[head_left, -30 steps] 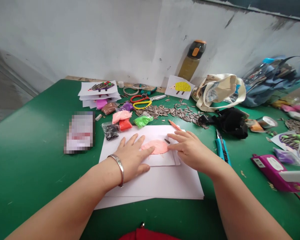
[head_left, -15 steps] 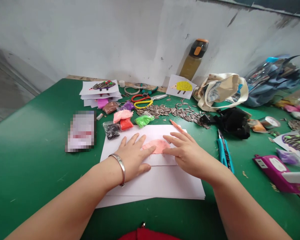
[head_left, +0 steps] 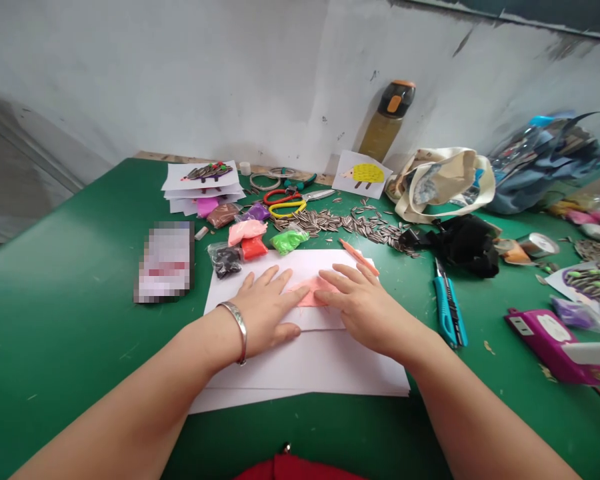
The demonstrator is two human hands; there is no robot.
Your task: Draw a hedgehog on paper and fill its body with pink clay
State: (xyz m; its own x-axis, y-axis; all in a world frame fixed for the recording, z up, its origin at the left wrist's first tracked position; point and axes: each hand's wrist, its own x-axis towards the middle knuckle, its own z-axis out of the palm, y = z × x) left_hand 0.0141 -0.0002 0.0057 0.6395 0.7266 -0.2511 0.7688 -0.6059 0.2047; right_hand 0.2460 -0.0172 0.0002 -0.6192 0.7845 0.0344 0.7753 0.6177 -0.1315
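Note:
A flat pink patch of modelling clay [head_left: 310,294] lies on a small white sheet, on top of larger white paper [head_left: 300,363]. My left hand [head_left: 265,307], with a silver bangle at the wrist, rests spread on the paper, its index finger at the clay's left edge. From the other side my right hand [head_left: 363,300] lies over the clay's right part, fingers stretched out and covering some of it. An orange pen [head_left: 359,256] lies just beyond the right fingers. Bags of pink clay [head_left: 247,231], green clay [head_left: 289,240] and black clay [head_left: 225,259] sit at the paper's far edge.
Sunflower seeds [head_left: 375,230] are scattered behind the paper, near scissors with red and yellow handles [head_left: 287,203]. A blue utility knife [head_left: 450,310] lies right, blade out. A pixelated flat object [head_left: 165,263] is at left. A bottle [head_left: 387,120] leans on the wall.
My right hand has slid slightly left over the pink clay and now covers more of it. My left hand stays nearly in place, and the view has shifted a little.

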